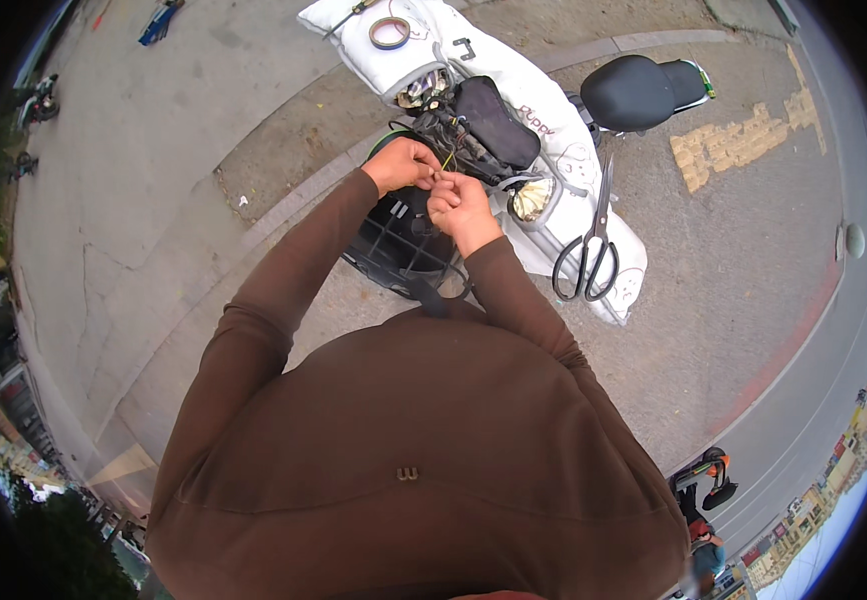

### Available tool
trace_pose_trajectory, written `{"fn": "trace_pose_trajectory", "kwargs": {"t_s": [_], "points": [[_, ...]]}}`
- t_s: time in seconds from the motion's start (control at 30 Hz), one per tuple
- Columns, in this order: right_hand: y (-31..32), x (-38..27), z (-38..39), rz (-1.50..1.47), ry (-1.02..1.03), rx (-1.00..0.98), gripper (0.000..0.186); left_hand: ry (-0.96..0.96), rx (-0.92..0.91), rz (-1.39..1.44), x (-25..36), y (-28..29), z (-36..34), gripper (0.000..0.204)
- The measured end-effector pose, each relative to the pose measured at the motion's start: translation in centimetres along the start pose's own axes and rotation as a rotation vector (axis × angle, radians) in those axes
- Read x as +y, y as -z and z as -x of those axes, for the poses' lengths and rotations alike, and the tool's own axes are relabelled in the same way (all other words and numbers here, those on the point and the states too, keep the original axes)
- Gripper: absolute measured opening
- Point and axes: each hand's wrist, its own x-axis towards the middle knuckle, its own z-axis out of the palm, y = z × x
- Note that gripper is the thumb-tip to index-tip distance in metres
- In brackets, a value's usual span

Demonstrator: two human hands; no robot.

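Observation:
My left hand [402, 166] and my right hand [460, 209] meet fingertip to fingertip above a black basket [395, 258]. Both are closed in a pinch on a thin yellow-green wire [448, 160], which runs up from the fingertips toward a scooter's opened handlebar area [440, 130]. Its end is hidden by my fingers. Just beyond my hands, dark wiring and parts lie exposed beside a black padded piece [498, 122]. A white quilted scooter cover [563, 150] stretches across the handlebars.
Large black-handled scissors [587, 262] lie on the cover's right side. A tape roll [389, 33] and a screwdriver [355, 14] rest on its far left part. Beyond the cover is a black scooter seat [629, 92]. Grey pavement [713, 310] surrounds the scooter.

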Motion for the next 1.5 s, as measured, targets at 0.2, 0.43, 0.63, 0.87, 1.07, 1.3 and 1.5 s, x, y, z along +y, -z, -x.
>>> {"fn": "trace_pose_trajectory", "kwargs": {"t_s": [0.2, 0.43, 0.63, 0.87, 1.07, 1.3, 1.5], "points": [[0.8, -0.7, -0.1, 0.175, -0.054, -0.078, 0.009, 0.017, 0.004, -0.103, 0.3, -0.3, -0.1, 0.01], [1.0, 1.7, 3.8, 1.111, 0.627, 0.117, 0.016, 0.037, 0.034, -0.111, 0.7, -0.7, -0.1, 0.01], [2.0, 2.1, 3.4, 2.032, 1.611, 0.163, 0.02, 0.033, 0.025, -0.113, 1.0, -0.8, -0.1, 0.011], [1.9, 1.2, 2.2, 2.096, 1.708, 0.106, 0.009, 0.036, 0.027, -0.149, 1.5, -1.1, 0.1, 0.011], [1.4, 1.7, 2.3, 2.099, 1.765, 0.143, 0.008, -0.003, 0.051, -0.143, 1.1, -1.0, 0.0, 0.013], [1.8, 2.5, -0.3, 1.429, 1.266, 0.301, 0.012, 0.029, 0.053, -0.197, 1.3, -1.2, 0.2, 0.009], [1.6, 0.2, -1.0, -0.066, -0.047, -0.199, 0.011, 0.021, 0.088, -0.194, 1.5, -1.3, 0.5, 0.009]]}}
